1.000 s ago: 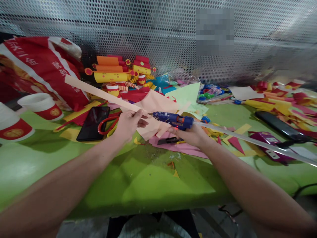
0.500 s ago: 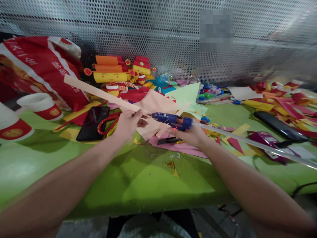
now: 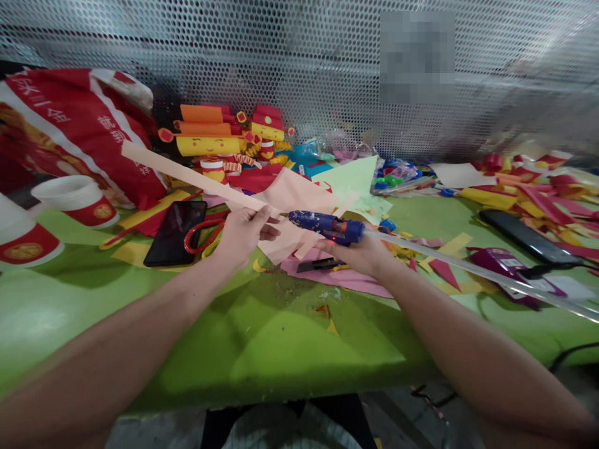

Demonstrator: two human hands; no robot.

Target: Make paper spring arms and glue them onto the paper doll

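My left hand (image 3: 246, 234) pinches one end of a long pale-pink paper strip (image 3: 187, 174), which slants up to the left. In my right hand (image 3: 362, 252) is a blue hot glue gun (image 3: 325, 226), its small red light lit and its nozzle pointing left, close to the pinched end. Whether the nozzle touches the paper I cannot tell. A long clear glue stick (image 3: 472, 268) juts out of the gun's back. Beneath the hands lie pale-pink sheets (image 3: 304, 190) and a dark box cutter (image 3: 319, 264) on pink paper. Red-handled scissors (image 3: 202, 236) lie partly behind my left hand.
At left are a black phone (image 3: 175, 234), paper cups (image 3: 77, 199) and a red bag (image 3: 79, 125). Paper figures (image 3: 208, 146) stand at the back. On the right lie a purple power strip (image 3: 512, 274), a black case (image 3: 528, 237) and coloured scraps. A perforated metal panel (image 3: 309, 62) rises behind.
The glue gun has shifted very slightly to the right. My left hand and the paper strip have hardly moved.
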